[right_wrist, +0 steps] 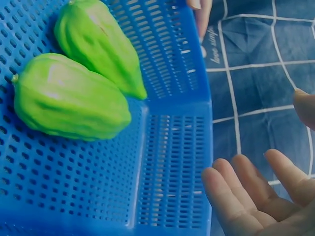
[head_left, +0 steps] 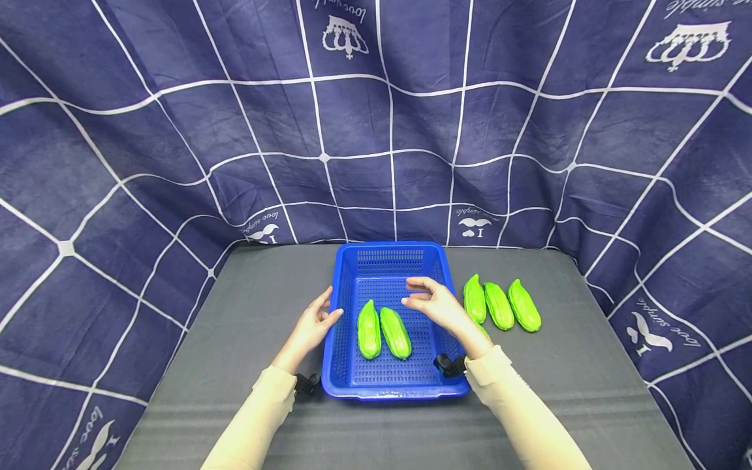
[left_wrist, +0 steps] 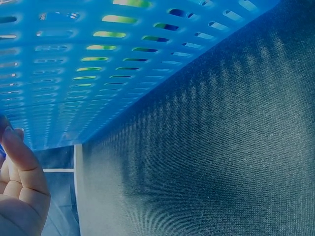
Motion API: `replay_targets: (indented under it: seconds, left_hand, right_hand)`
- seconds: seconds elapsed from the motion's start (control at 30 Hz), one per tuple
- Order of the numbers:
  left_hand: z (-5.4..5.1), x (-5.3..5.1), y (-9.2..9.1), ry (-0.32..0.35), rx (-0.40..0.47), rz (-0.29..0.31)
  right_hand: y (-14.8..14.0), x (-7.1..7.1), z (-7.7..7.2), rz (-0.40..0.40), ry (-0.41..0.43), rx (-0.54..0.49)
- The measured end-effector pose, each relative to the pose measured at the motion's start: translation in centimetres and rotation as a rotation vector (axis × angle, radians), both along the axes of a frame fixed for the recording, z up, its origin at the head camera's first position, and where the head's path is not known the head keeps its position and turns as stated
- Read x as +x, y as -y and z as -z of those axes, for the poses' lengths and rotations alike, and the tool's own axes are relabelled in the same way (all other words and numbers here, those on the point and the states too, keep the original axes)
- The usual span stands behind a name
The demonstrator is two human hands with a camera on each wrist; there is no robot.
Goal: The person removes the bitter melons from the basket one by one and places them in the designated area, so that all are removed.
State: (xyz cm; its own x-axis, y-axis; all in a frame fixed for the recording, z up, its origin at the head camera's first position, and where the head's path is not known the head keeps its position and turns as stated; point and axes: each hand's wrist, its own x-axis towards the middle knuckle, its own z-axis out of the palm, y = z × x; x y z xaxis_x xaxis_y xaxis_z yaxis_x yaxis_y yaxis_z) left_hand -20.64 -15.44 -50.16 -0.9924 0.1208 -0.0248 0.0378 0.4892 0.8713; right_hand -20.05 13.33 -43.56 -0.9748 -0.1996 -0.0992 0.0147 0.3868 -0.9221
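Two green vegetables, one (head_left: 369, 333) closer to my left hand (head_left: 313, 324) and the other (head_left: 396, 334) closer to my right hand (head_left: 436, 305), lie side by side on the floor of the blue basket (head_left: 395, 393), between my two hands and a little nearer my body than my right one. My right hand hangs over the basket's right part, holding nothing, its fingers loosely spread and the thumb well apart from them. My left hand is at the basket's left rim, thumb over the edge and fingers on the outer side; I cannot tell whether they pinch it. To the right of my right hand, outside the basket, three more vegetables (head_left: 499, 305) stand in a row, and another (head_left: 483, 329) is mostly hidden by my right forearm. Behind each hand is a dark wrist device (head_left: 450, 365) and a cream sleeve (head_left: 499, 385). The grey table (head_left: 258, 294) spreads beneath, and beyond my hands hangs a navy curtain (head_left: 352, 124) with white lines.
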Motion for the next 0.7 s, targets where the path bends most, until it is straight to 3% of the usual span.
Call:
replay_targets:
  seconds: [0.23, 0.7]
  left_hand:
    - [-0.1, 0.0, 0.0, 0.003, 0.001, 0.000]
    - [0.1, -0.1, 0.0, -0.003, 0.036, 0.002]
  right_hand:
    - [1.4, -0.2, 0.6, 0.001, -0.010, 0.047]
    - [3.6, -0.7, 3.3, -0.040, 0.017, 0.233]
